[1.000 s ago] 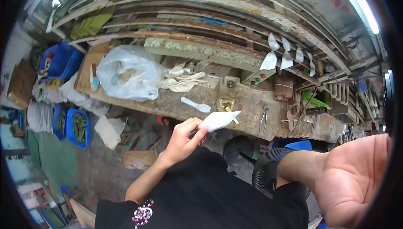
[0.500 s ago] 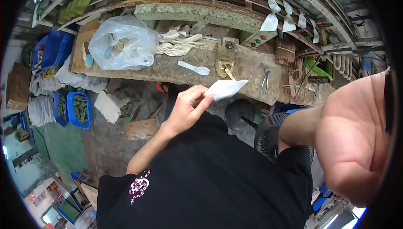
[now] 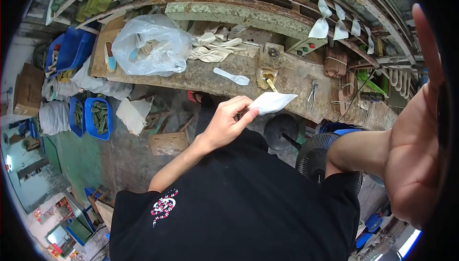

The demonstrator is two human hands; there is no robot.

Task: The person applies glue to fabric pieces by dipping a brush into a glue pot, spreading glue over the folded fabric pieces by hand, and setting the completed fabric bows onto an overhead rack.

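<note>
My left hand (image 3: 229,121) pinches one end of a white pointed piece (image 3: 273,102) between thumb and fingers, above the workbench's front edge. Just behind the piece, a stick (image 3: 271,85) leans in a small yellowish pot (image 3: 264,78) on the workbench (image 3: 291,99). A white strip with a wider end (image 3: 232,76) lies left of the pot, and metal pliers (image 3: 312,96) lie to its right. Close to the camera at the right edge is my right hand (image 3: 417,158), raised, its palm showing and one finger stretched upward; its other fingers are mostly hidden. It holds nothing visible.
A plastic bag (image 3: 153,46) and cream twisted pieces (image 3: 215,48) sit on the bench's left part. White knotted pieces (image 3: 321,19) hang from the rack. Below the bench stands a black fan (image 3: 315,158). Blue baskets (image 3: 98,118) are on the left.
The view has tilted down and shifted. My left hand still holds the white piece, now seen more broadly. My right hand's stretched finger has come into view.
</note>
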